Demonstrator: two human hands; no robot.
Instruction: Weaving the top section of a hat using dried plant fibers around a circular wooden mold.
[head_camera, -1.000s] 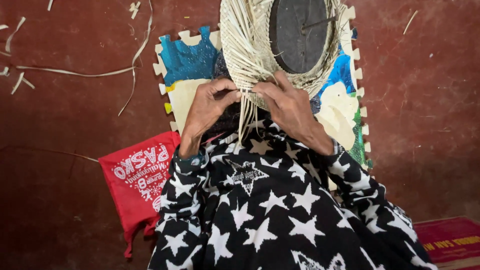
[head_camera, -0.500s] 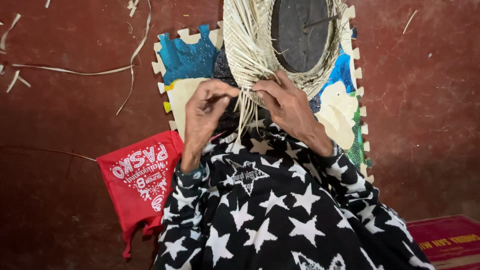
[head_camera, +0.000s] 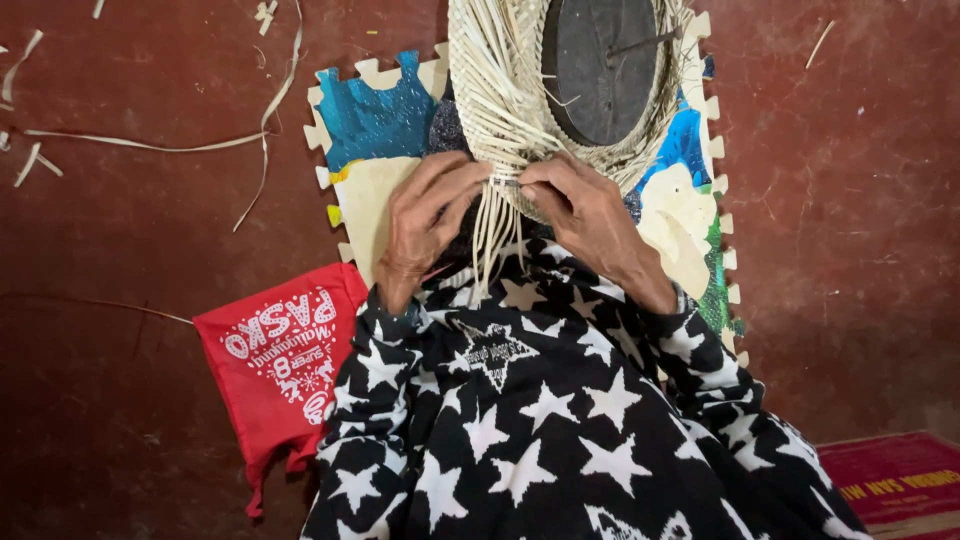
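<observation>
A half-woven straw hat (head_camera: 500, 90) of pale strips lies in front of me around a dark round form (head_camera: 598, 70). Loose strip ends (head_camera: 492, 235) hang down from its near edge. My left hand (head_camera: 425, 225) pinches strips at that edge, fingers curled. Close beside it, my right hand (head_camera: 585, 215) grips strips at the same edge, so the fingertips of both hands almost meet. My sleeves are black with white stars (head_camera: 540, 400).
A colourful foam puzzle mat (head_camera: 375, 120) lies under the hat on a dark red floor (head_camera: 120, 230). A red printed cloth bag (head_camera: 280, 360) sits at my left. Loose pale strips (head_camera: 150, 143) lie scattered at upper left. A red flat box (head_camera: 900, 480) is at lower right.
My hands stay at the hat's near edge; the fingers have shifted slightly along the strips, and the left hand has drawn closer to the right.
</observation>
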